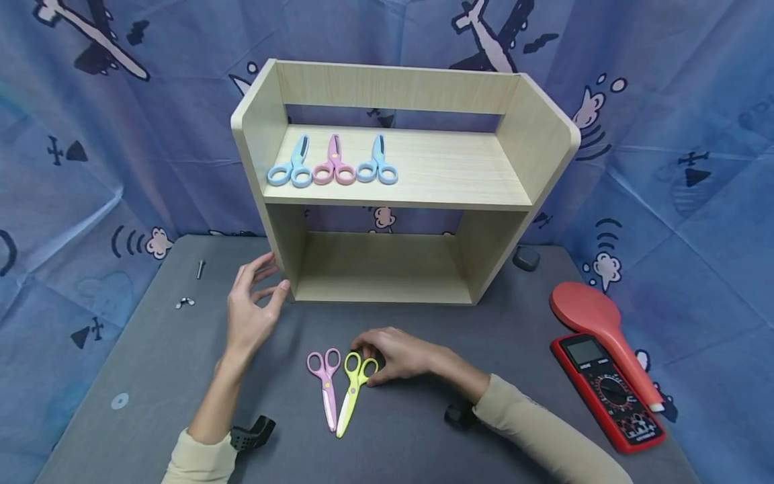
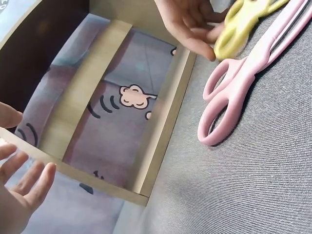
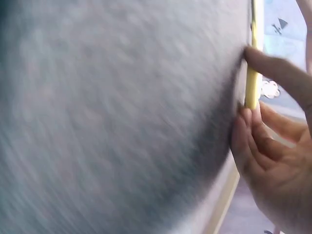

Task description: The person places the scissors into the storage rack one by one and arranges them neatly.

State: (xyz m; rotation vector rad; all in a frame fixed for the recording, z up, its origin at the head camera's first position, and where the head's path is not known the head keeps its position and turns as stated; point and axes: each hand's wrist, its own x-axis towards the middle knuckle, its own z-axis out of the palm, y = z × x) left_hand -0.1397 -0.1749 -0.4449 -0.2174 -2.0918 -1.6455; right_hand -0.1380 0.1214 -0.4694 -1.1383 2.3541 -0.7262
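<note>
My right hand (image 1: 400, 353) pinches the handle of the yellow scissors (image 1: 352, 396), thumb on one side and fingertips on the other. In the right wrist view the yellow scissors (image 3: 251, 87) show edge-on between thumb and fingers, close over the grey cloth. Beside them lie pink scissors (image 1: 327, 390), blades toward me. My left hand (image 1: 254, 312) has its fingers spread and loosely bent at the lower left side of a wooden shelf (image 1: 399, 195), holding nothing. On the upper board stand blue scissors (image 1: 298, 163), pink scissors (image 1: 334, 163) and more blue scissors (image 1: 377, 163) in a row.
At the right lie a red multimeter (image 1: 611, 393) and a red paddle-shaped thing (image 1: 586, 312), next to a small dark object (image 1: 526, 258). A bolt (image 1: 201, 269), a wing nut (image 1: 185, 303) and a washer (image 1: 119, 401) lie on the left. A patterned blue curtain (image 1: 199, 134) hangs behind.
</note>
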